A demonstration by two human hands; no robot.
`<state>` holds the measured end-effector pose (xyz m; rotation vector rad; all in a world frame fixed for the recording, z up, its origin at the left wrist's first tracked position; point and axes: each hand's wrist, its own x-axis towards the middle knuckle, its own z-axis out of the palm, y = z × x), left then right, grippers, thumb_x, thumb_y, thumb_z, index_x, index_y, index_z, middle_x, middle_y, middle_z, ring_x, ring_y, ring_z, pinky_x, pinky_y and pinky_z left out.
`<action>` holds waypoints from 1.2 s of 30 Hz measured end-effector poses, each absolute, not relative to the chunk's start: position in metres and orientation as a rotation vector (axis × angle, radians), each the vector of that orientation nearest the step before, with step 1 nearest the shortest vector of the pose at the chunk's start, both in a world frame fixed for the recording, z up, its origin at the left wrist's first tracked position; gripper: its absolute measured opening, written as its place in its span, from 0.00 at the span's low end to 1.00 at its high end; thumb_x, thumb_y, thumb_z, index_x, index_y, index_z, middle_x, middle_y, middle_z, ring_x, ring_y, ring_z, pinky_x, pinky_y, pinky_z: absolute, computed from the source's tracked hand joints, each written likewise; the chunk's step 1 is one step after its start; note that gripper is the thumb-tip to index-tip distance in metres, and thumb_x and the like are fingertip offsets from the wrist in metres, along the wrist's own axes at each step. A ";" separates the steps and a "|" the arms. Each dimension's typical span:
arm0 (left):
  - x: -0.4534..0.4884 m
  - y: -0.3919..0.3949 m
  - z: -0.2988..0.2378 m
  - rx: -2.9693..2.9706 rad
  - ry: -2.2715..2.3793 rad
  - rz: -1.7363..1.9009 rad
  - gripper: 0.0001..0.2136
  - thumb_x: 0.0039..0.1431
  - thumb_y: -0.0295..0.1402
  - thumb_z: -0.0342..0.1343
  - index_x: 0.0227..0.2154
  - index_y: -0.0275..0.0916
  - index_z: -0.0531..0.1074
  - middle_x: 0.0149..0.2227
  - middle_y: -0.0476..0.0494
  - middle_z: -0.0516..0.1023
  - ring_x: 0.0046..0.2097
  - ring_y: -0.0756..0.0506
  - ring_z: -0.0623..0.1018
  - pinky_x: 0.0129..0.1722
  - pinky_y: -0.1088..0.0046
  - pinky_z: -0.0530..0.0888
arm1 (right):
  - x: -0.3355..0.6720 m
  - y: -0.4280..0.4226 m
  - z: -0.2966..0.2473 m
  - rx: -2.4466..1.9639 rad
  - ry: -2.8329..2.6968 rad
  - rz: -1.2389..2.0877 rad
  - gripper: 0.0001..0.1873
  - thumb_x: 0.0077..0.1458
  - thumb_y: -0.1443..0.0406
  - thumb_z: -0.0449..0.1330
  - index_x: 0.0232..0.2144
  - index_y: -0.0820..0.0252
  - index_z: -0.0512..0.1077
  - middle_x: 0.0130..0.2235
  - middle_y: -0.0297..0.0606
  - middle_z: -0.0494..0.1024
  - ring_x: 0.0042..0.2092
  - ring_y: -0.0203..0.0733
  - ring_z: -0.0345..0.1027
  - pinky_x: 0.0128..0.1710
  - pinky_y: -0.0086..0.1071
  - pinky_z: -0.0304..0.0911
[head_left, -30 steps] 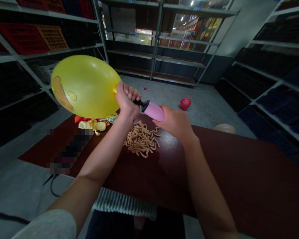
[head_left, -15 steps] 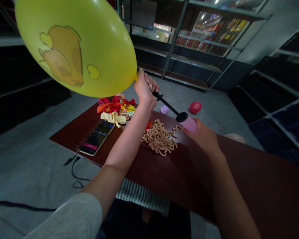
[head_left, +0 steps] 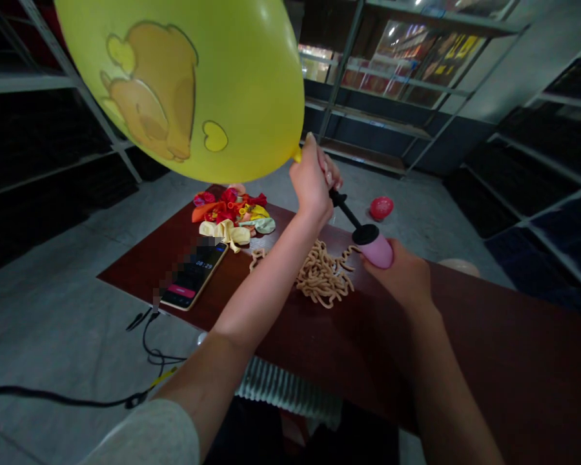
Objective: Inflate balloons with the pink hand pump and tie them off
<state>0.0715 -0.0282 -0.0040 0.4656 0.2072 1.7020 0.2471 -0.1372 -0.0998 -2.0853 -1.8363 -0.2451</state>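
Observation:
A big yellow balloon (head_left: 188,84) printed with a brown bear fills the upper left. My left hand (head_left: 312,177) is closed around its neck and the nozzle end of a hand pump. The pump's black rod (head_left: 345,212) runs down to a pink barrel (head_left: 377,248), which my right hand (head_left: 401,278) grips just above the dark red table (head_left: 489,361). Below the pump lies a heap of tan rubber bands (head_left: 322,278).
A pile of flat coloured balloons (head_left: 232,213) and a phone (head_left: 194,274) with a cable lie on the table's left part. A red balloon (head_left: 381,208) sits on the grey floor beyond. Metal shelving lines the walls.
The balloon has grown much larger and come closer to me. The pump rod was pulled out, then pushed partly back in. Both hands have shifted a little to the right.

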 end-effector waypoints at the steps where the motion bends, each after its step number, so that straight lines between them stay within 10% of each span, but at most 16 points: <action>1: 0.075 -0.029 -0.007 0.464 0.211 1.692 0.24 0.73 0.34 0.44 0.17 0.40 0.50 0.13 0.56 0.46 0.13 0.54 0.51 0.16 0.75 0.49 | 0.242 -0.137 -0.095 -2.078 -1.883 -0.269 0.24 0.54 0.49 0.58 0.47 0.59 0.71 0.38 0.49 0.80 0.38 0.54 0.74 0.33 0.38 0.59; 12: 0.128 -0.044 -0.044 0.522 0.382 1.591 0.26 0.67 0.45 0.51 0.16 0.40 0.50 0.12 0.57 0.48 0.13 0.55 0.53 0.15 0.76 0.52 | 0.243 -0.133 -0.108 -1.995 -1.782 -0.489 0.21 0.56 0.51 0.58 0.45 0.58 0.71 0.36 0.42 0.80 0.34 0.48 0.74 0.30 0.34 0.52; 21: 0.131 -0.022 -0.074 0.455 0.519 1.652 0.22 0.66 0.32 0.46 0.15 0.40 0.50 0.11 0.57 0.49 0.12 0.54 0.52 0.14 0.76 0.52 | 0.255 -0.128 -0.142 -1.908 -1.812 -0.444 0.20 0.60 0.53 0.56 0.48 0.59 0.71 0.40 0.43 0.80 0.40 0.47 0.74 0.35 0.34 0.55; 36: 0.091 -0.028 0.012 0.664 0.533 1.736 0.22 0.67 0.29 0.44 0.15 0.40 0.51 0.11 0.56 0.49 0.12 0.53 0.52 0.14 0.75 0.53 | 0.261 -0.129 -0.158 -1.755 -1.585 -0.391 0.15 0.56 0.54 0.61 0.41 0.56 0.72 0.36 0.36 0.80 0.38 0.41 0.73 0.36 0.29 0.56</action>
